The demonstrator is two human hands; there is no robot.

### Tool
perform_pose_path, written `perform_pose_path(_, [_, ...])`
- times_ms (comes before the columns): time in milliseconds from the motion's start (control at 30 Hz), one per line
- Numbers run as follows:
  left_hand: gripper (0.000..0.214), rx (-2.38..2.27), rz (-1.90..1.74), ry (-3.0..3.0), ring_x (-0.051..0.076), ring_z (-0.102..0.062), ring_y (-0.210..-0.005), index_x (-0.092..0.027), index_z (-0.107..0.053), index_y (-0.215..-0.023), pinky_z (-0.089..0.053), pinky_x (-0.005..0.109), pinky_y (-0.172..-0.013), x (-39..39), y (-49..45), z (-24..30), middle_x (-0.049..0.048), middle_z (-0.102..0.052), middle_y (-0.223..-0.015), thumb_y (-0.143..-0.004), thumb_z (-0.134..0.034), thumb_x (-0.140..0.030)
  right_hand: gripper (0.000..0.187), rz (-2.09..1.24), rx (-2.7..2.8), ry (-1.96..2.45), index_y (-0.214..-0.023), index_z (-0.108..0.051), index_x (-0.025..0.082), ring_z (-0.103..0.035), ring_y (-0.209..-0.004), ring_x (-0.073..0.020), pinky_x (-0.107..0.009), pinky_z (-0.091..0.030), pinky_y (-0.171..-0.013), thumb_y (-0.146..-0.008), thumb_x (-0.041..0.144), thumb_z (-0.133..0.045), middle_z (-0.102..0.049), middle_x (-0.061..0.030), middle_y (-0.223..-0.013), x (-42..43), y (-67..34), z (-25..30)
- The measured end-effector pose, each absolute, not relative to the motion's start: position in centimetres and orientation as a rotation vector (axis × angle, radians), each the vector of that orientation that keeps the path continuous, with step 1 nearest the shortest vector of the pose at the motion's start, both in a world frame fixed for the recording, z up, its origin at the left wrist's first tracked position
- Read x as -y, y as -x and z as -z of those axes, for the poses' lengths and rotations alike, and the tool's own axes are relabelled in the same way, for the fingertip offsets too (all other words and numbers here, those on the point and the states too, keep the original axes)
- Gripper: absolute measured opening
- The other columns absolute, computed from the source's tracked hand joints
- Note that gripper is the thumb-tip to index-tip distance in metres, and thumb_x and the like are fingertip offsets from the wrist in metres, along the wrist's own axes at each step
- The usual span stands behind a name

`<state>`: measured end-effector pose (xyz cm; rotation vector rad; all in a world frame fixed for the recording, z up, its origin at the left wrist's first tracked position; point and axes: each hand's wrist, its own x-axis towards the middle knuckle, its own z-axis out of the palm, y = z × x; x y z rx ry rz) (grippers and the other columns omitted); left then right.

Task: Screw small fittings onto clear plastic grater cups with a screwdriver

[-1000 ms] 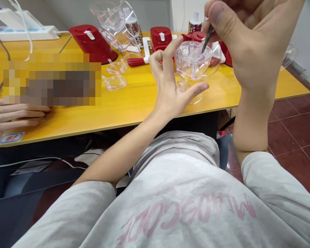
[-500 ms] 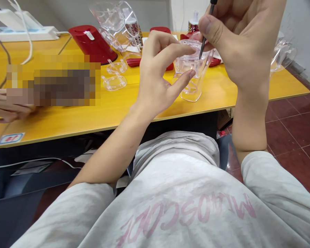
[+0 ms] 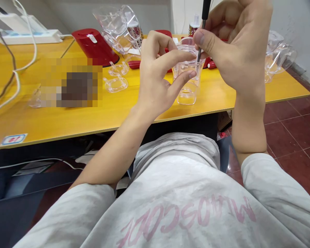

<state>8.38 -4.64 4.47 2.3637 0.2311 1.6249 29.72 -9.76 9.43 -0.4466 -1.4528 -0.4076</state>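
Note:
A clear plastic container (image 3: pixel 187 98) stands upright on the yellow table, with rings and ledges visible through its wall. My left hand (image 3: pixel 155 75) is curved round its near left side, thumb and forefinger against the plastic; the other fingertips are hidden behind it. In my right hand (image 3: pixel 235 51) is a thin screwdriver (image 3: pixel 206 12) with a black handle and dark shaft. It points almost straight down, its tip at the container's upper right part, close to my left fingertips. Whether a screw sits under the tip is too small to tell.
Two clear plastic rings (image 3: pixel 116 84) lie left of my left hand on the yellow table (image 3: pixel 93 120). Behind them are a tilted red housing (image 3: pixel 94 46) and clear jugs (image 3: pixel 116 29). More clear parts (image 3: pixel 279 57) stand at the right. A white power strip (image 3: pixel 28 36) with cables is far left.
The screwdriver has become more upright and its tip has shifted slightly left and down, along with my right hand. The container looks straighter. Another person's hand at the left has left the view.

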Motion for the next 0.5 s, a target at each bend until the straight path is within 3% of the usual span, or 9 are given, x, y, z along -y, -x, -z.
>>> perform_pose_path(33, [0.070,-0.216,-1.628,-2.355,0.048,-0.059,-0.143,-0.043,-0.089,-0.143,-0.052,0.073,-0.123,4.3,-8.5,-4.3,0.0130,-0.073,-0.134,-0.113,-0.079,-0.105,0.052,0.422,1.438,0.433,-0.143,-0.071,0.035,-0.056,-0.080,-0.0198,-0.034,-0.035,-0.057,-0.094,0.027,-0.057,-0.061,-0.0012,-0.117,9.7,-29.7,-9.4])
perform_pose_path(167, [0.075,-0.197,-1.651,-2.315,0.047,-0.054,-0.144,-0.040,-0.088,-0.141,-0.047,0.070,-0.126,3.5,-8.9,-3.7,0.0130,-0.068,-0.132,-0.111,-0.076,-0.108,0.047,0.361,1.576,0.530,-0.148,-0.070,0.035,-0.063,-0.088,-0.0220,-0.034,-0.047,-0.065,-0.101,0.027,-0.064,-0.064,-0.0019,-0.121,10.3,-29.8,-9.5])
perform_pose_path(267, [0.077,-0.212,-1.646,-2.302,0.048,-0.055,-0.139,-0.042,-0.090,-0.139,-0.049,0.070,-0.121,4.1,-9.0,-3.9,0.0136,-0.067,-0.130,-0.105,-0.080,-0.111,0.036,0.320,1.535,0.575,-0.142,-0.061,0.034,-0.063,-0.083,-0.0264,-0.039,-0.053,-0.069,-0.108,0.048,-0.063,-0.058,0.0004,-0.100,11.0,-30.0,-9.7])
perform_pose_path(333, [0.074,-0.256,-1.628,-2.292,0.050,-0.057,-0.138,-0.046,-0.091,-0.137,-0.051,0.072,-0.118,4.8,-8.9,-4.3,0.0148,-0.069,-0.129,-0.102,-0.083,-0.111,0.046,0.210,1.513,0.678,-0.143,-0.053,0.036,-0.069,-0.083,-0.0297,-0.043,-0.062,-0.073,-0.110,0.066,-0.063,-0.055,0.0020,-0.095,11.5,-30.3,-10.0])
perform_pose_path(367, [0.072,-0.279,-1.618,-2.282,0.052,-0.057,-0.138,-0.048,-0.092,-0.135,-0.051,0.073,-0.116,5.1,-8.9,-4.4,0.0157,-0.070,-0.128,-0.100,-0.084,-0.111,0.055,0.113,1.565,0.801,-0.144,-0.051,0.039,-0.077,-0.093,-0.0319,-0.043,-0.068,-0.076,-0.107,0.071,-0.074,-0.059,0.0008,-0.101,11.9,-30.3,-10.1])
perform_pose_path(433, [0.070,-0.312,-1.597,-2.259,0.056,-0.059,-0.140,-0.050,-0.093,-0.133,-0.051,0.076,-0.115,5.3,-8.8,-4.6,0.0173,-0.070,-0.128,-0.099,-0.083,-0.110,0.072,-0.071,1.633,1.011,-0.151,-0.052,0.043,-0.086,-0.114,-0.0369,-0.041,-0.075,-0.076,-0.100,0.073,-0.093,-0.068,-0.0018,-0.116,12.8,-30.3,-10.2])
perform_pose_path(500, [0.070,-0.309,-1.589,-2.253,0.057,-0.059,-0.141,-0.049,-0.095,-0.133,-0.051,0.078,-0.114,5.0,-8.9,-4.6,0.0181,-0.070,-0.128,-0.100,-0.082,-0.110,0.078,-0.196,1.663,1.085,-0.159,-0.055,0.045,-0.090,-0.126,-0.0399,-0.039,-0.079,-0.074,-0.099,0.068,-0.100,-0.075,-0.0028,-0.126,13.9,-29.8,-10.1])
